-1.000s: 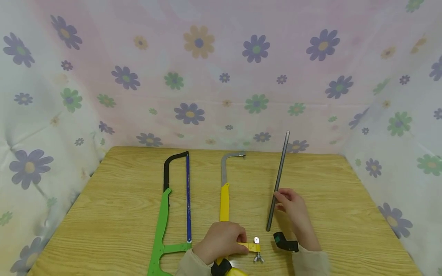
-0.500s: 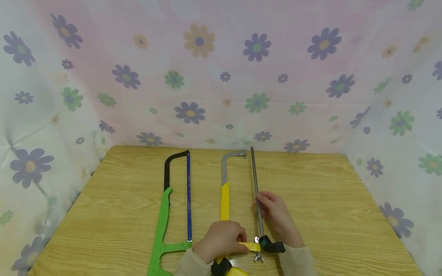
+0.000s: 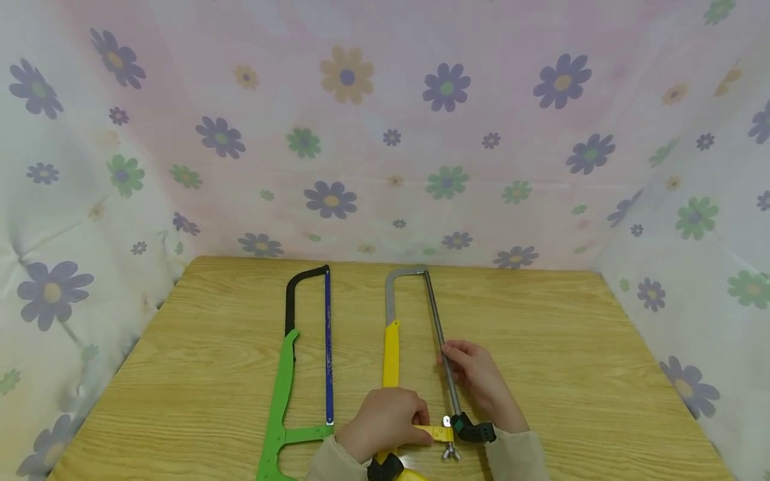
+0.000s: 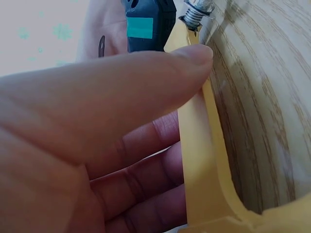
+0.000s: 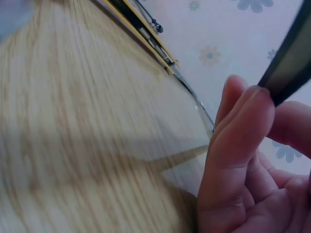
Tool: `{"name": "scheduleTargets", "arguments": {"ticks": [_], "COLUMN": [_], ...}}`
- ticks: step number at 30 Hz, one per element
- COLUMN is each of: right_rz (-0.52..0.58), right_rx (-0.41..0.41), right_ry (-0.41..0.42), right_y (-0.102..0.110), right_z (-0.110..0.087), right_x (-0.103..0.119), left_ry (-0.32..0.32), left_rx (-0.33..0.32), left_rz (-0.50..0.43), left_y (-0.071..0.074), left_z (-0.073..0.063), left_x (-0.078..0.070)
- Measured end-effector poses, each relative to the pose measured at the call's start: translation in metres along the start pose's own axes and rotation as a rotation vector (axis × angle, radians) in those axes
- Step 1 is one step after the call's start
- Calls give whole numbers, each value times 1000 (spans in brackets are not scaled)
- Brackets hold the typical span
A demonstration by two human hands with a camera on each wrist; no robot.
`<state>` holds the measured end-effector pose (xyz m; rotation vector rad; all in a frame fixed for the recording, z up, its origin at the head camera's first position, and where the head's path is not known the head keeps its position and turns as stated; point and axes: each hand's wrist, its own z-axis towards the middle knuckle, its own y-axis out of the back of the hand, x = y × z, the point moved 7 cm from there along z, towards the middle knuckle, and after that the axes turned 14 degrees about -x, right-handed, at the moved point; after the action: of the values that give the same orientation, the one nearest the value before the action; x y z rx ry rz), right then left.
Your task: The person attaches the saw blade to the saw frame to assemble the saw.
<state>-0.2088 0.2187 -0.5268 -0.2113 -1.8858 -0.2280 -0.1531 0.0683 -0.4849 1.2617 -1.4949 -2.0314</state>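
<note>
My left hand (image 3: 388, 419) grips the yellow hacksaw frame (image 3: 392, 354), which lies on the table with its grey hooked end (image 3: 390, 294) pointing away. In the left wrist view the thumb presses one side of the yellow arm (image 4: 199, 160), with fingers curled on the other. My right hand (image 3: 481, 379) pinches a dark grey hacksaw blade (image 3: 434, 304) between thumb and fingers. The blade's far end meets the frame's far tip in the head view; whether it is hooked on, I cannot tell. Its near end is hidden behind the black wrist camera, beside the wing nut (image 3: 451, 453).
A green hacksaw (image 3: 281, 387) with a blue blade (image 3: 328, 347) lies to the left on the wooden table (image 3: 198, 347). Flower-patterned cloth (image 3: 391, 167) hangs at the table's back and sides.
My right hand has carried the blade left from the table's right side to the yellow frame, its far end tilting left and dropping to the frame's tip. My left hand has stayed put.
</note>
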Motion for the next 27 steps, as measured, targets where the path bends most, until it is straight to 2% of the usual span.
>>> {"name": "scheduleTargets", "arguments": {"ticks": [11,16,19,22,27], "right_rz": [-58,-87,-94,-106,-166], "right_rx": [-7,-13,-12,16,143], "right_ry": [0,37,29,32,77], "right_y": [1,3,4,5,2], "right_z": [-11,-5,-5,-5,-7], "right_x": [8,0,-1,0,2], "left_ry": [-10,-14,-13,-12,1], "left_rx": [-5,-3,1,5,12], "left_rz": [-1,-3,-10,-19,-14], "left_y": [-3,-4,-4,-5,-7], "left_z": [0,0,-1,0,2], "left_x": [0,0,-1,0,4]}}
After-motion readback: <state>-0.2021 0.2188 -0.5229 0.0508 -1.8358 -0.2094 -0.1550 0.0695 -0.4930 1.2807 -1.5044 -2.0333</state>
